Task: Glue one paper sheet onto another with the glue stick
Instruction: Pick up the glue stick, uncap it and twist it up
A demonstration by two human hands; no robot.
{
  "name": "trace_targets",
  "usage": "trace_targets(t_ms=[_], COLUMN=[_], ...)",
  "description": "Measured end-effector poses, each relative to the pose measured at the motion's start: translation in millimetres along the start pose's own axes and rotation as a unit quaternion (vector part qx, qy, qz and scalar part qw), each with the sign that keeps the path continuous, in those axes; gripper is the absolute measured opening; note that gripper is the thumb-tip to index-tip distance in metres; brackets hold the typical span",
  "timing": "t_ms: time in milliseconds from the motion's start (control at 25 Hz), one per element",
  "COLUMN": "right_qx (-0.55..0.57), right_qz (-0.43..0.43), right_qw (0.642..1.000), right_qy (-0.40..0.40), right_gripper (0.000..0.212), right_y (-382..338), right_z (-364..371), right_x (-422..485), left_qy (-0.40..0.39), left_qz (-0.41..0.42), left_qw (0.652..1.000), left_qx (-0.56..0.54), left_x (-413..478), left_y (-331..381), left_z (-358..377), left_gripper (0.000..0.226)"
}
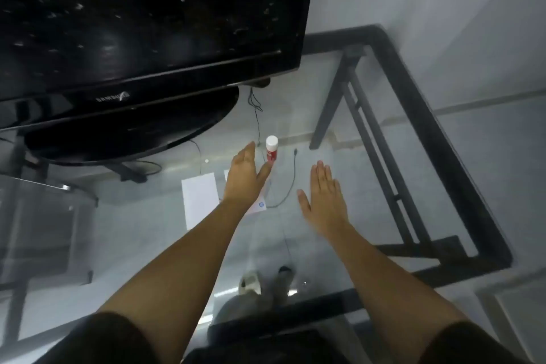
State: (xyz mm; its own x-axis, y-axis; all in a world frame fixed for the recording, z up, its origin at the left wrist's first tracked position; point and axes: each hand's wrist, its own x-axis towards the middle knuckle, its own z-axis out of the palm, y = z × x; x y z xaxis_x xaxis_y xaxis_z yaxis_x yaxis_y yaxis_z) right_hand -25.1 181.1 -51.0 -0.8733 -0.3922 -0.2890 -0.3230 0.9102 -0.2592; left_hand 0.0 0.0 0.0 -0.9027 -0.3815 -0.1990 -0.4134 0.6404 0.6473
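Note:
A glue stick (271, 148) with a white cap and red body stands upright on the glass table. My left hand (244, 176) is open, fingers stretched, its thumb tip touching or nearly touching the stick's base. One white paper sheet (198, 200) lies flat to the left of that hand. A second sheet (257, 206) lies mostly hidden under my left hand and wrist; only a corner with a small blue mark shows. My right hand (324, 197) hovers flat and open to the right, holding nothing.
A large black TV (141, 23) on an oval stand (130, 130) fills the back left of the glass table. A thin black cable (291, 183) runs between my hands. The table's black frame (437, 139) bounds the right side. Feet show through the glass below.

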Motion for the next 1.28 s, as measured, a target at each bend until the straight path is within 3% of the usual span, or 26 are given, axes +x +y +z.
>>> trace_targets(t_ms=[320,640,760,840,960,1200,1280], right_qx=[-0.030,-0.045,0.053,0.256,0.506,0.558,0.607], right_qz=[0.001,0.008,0.023,0.043,0.038,0.017,0.065], right_qw=[0.999,0.999,0.998,0.965,0.862,0.830,0.791], right_qy=[0.033,-0.005,0.015,0.035,0.004,0.007,0.031], right_gripper=[0.071,0.068,0.063,0.055,0.046,0.018,0.016], right_y=[4,-1,-20,-43,-76,-98,-90], right_z=[7,-4,-24,-44,-76,-92,-100], right_x=[1,-1,3,6,9,20,32], left_qy=[0.030,-0.030,-0.009,0.005,0.007,-0.006,-0.013], left_qz=[0.061,0.036,0.017,0.018,0.048,0.090,0.076], left_qw=[0.996,0.992,0.988,0.987,0.985,0.987,0.989], left_qx=[-0.054,-0.116,-0.151,-0.159,-0.164,-0.132,-0.125], left_x=[27,-5,-21,-28,-35,-37,-37], left_y=[0,0,-10,-14,-12,-8,-15], left_z=[17,-8,-25,-36,-48,-56,-57], left_gripper=[0.030,0.054,0.034,0.022,0.020,0.021,0.020])
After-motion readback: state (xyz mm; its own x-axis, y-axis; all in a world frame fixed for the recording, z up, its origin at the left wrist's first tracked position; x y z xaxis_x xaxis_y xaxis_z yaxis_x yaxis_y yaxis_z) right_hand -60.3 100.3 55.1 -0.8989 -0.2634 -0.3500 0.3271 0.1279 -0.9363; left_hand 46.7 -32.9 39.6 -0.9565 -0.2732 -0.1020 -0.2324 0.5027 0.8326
